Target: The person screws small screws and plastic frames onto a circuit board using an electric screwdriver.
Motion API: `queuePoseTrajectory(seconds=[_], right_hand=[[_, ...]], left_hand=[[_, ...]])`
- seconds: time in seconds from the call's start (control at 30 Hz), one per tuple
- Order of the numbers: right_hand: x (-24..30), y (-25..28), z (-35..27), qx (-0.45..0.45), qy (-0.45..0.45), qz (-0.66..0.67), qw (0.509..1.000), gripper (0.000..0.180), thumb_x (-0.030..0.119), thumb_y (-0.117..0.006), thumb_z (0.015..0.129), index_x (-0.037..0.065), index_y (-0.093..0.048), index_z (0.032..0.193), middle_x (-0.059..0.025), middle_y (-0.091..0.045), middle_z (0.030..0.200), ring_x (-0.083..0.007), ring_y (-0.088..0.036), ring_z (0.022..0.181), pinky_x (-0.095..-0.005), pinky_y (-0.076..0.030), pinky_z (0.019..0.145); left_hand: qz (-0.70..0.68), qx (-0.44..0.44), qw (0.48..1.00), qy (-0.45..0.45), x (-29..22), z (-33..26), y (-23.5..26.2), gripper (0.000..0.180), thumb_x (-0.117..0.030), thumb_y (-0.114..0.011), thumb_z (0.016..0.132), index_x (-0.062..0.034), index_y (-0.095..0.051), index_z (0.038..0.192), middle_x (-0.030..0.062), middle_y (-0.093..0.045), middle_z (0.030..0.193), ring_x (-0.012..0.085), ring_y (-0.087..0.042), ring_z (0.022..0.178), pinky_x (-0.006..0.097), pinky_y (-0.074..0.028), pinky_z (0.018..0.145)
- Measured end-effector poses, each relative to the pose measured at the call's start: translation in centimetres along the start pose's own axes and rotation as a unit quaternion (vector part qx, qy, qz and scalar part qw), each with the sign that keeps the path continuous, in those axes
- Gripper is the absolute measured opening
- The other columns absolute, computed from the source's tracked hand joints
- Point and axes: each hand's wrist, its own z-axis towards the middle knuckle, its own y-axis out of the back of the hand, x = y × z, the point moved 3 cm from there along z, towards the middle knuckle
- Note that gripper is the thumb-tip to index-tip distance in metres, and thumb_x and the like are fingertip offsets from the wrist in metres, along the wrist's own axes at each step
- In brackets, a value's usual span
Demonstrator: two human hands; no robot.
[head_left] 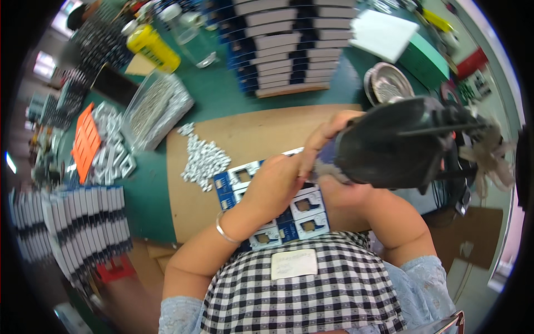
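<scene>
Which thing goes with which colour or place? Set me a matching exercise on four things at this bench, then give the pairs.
Things:
1. bottle
2. flat perforated piece
3. power tool
4. heap of small metal parts

Descriptions:
a. black, gripped by the right hand
b. silvery, on the brown board left of the left hand
c. yellow, lying on the green table at the far left
d. orange, beside the silver frames at the left

Pairs: 1-c, 2-d, 3-a, 4-b

Both hands, left hand (275, 181) and right hand (339, 192), hold a black power tool (400, 145) over blue-and-white cards (303, 214).
</scene>
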Motion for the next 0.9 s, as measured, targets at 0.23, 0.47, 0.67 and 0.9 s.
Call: queuePoseTrajectory(seconds=[0.23,0.47,0.67,0.9], right_hand=[[0.6,-1.6,-0.5,0.022,-0.025,0.087,0.996,0.055,0.024,-0.074,0.082,0.01,-0.037,0.12,-0.0133,-0.058,0.085,-0.0213,-0.062,0.07,-0.0333,-0.054,0.065],[0.0,0.5,-0.5,-0.076,-0.02,0.174,0.982,0.064,0.035,-0.072,0.081,0.009,-0.035,0.127,-0.0102,-0.057,0.082,-0.0205,-0.06,0.069,-0.035,-0.05,0.065],[1.4,2.4,-1.3,-0.154,0.011,0.151,0.976,0.065,0.041,-0.064,0.082,0.01,-0.035,0.13,-0.0082,-0.053,0.08,-0.0209,-0.057,0.066,-0.036,-0.048,0.064],[1.0,2.4,-2.2,-0.161,-0.01,0.151,0.975,0.064,0.037,-0.066,0.082,0.01,-0.035,0.131,-0.0086,-0.054,0.081,-0.0214,-0.058,0.068,-0.0361,-0.049,0.065]], left_hand=[[0.005,-0.007,1.0,-0.028,0.5,-0.3,-0.5,0.026,-0.006,-0.064,0.08,-0.003,-0.055,0.104,0.0164,-0.062,0.083,0.0373,-0.059,0.081,0.047,-0.046,0.073],[0.107,-0.062,0.99,-0.067,0.7,-1.3,2.5,0.034,-0.01,-0.067,0.081,-0.0068,-0.061,0.114,0.0132,-0.066,0.091,0.0326,-0.062,0.087,0.041,-0.05,0.079],[0.326,-0.232,0.914,0.062,9.2,-3.8,15.1,0.013,-0.002,-0.065,0.076,-0.0066,-0.07,0.087,0.0118,-0.063,0.086,0.0328,-0.06,0.084,0.042,-0.05,0.075],[0.354,-0.176,0.915,0.077,12.0,-4.5,15.0,0.01,-0.003,-0.067,0.077,-0.0068,-0.068,0.086,0.0109,-0.061,0.084,0.0326,-0.059,0.085,0.043,-0.049,0.075]])
